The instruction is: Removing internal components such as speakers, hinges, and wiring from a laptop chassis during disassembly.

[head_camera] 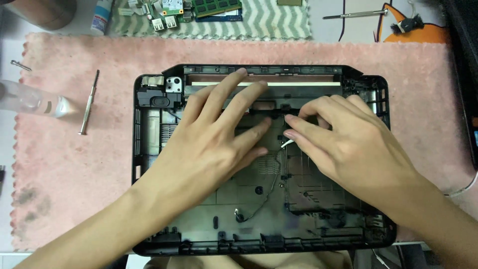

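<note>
A black, gutted laptop bottom case [149,149] lies on a pink towel [74,164]. My left hand [214,144] rests flat inside the case with fingers spread, fingertips reaching toward its far edge. My right hand [343,144] lies over the middle right of the case, its fingertips pinching a small white connector [288,143] at the end of a thin black wire [264,199] that runs across the case floor. A small speaker [158,99] sits in the case's far left corner.
A slim screwdriver [88,103] lies on the towel left of the case, a clear bottle [30,99] beyond it. Circuit boards and a memory stick [216,7] sit on a striped cloth at the back. Another screwdriver [354,14] lies far right.
</note>
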